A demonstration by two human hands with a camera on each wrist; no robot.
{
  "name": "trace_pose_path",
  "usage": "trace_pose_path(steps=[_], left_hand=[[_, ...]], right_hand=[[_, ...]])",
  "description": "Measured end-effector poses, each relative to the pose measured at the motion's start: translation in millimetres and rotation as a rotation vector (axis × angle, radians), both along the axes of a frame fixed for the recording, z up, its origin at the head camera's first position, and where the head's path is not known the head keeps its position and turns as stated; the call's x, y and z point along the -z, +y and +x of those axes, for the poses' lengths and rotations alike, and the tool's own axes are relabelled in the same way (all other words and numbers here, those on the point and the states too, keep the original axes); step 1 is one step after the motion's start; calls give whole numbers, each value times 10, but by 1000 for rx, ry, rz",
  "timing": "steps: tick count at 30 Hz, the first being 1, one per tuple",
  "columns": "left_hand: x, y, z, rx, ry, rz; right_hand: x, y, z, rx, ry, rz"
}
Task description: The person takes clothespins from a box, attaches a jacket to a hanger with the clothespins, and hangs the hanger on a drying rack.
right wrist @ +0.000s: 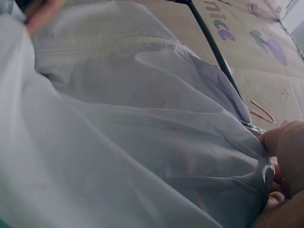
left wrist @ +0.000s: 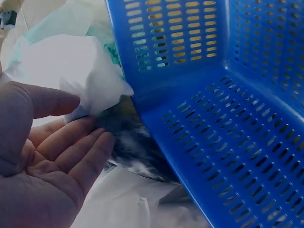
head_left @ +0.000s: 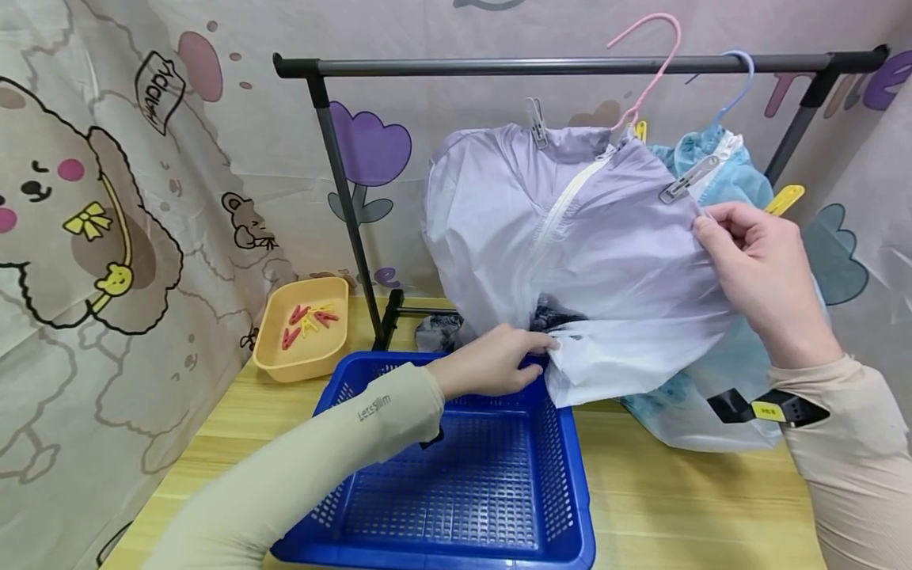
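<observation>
A thin zip jacket [head_left: 627,269], lilac fading to white, hangs from a pink hanger [head_left: 673,43] on the rack, its front tilted. My left hand [head_left: 499,360] pinches the jacket's lower front edge near the zipper [head_left: 563,210], above the basket's back rim. In the left wrist view, white cloth [left wrist: 90,80] lies between thumb and fingers. My right hand [head_left: 765,277] pinches the jacket's right side, just below a grey clothespin [head_left: 689,180]. Another grey clothespin [head_left: 537,123] is clipped at the collar. Dark patterned cloth [head_left: 556,315] shows behind the hem.
A blue perforated basket [head_left: 580,507] stands on the wooden table in front. Behind the jacket hangs a light-blue garment [head_left: 741,178] on a blue hanger [head_left: 748,75], with a yellow clothespin [head_left: 786,200]. A yellow tray [head_left: 267,360] with red and yellow clothespins sits left of the rack [head_left: 342,174].
</observation>
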State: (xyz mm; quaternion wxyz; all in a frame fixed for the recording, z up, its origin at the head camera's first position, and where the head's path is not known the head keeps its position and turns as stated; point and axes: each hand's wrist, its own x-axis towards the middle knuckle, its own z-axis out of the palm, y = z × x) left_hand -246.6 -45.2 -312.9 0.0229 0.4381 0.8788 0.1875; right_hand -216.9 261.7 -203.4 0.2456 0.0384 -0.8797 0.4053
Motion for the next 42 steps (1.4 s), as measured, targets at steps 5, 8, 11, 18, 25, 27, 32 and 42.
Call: trace_pose_path(steps=[5, 8, 11, 18, 25, 27, 32, 42], left_hand=[[17, 81, -121, 15, -3, -28], [48, 146, -194, 11, -43, -62], [88, 227, -257, 5, -102, -101], [261, 432, -352, 36, -213, -215], [356, 530, -364, 64, -247, -282], [343, 510, -369, 88, -215, -259], [250, 327, -369, 122, -120, -139], [-114, -325, -432, -220, 4, 218]], right_hand=[[-17, -13, 0, -5, 9, -6], [-23, -20, 1, -8, 17, -4], [-29, -33, 0, -11, 24, 1], [-40, -57, -3, 4, 55, 23], [-54, -128, -23, 35, 108, 86], [-61, -152, -33, 49, 128, 105], [-90, -187, -55, 84, 176, 136], [-135, -167, -96, 126, 209, 186]])
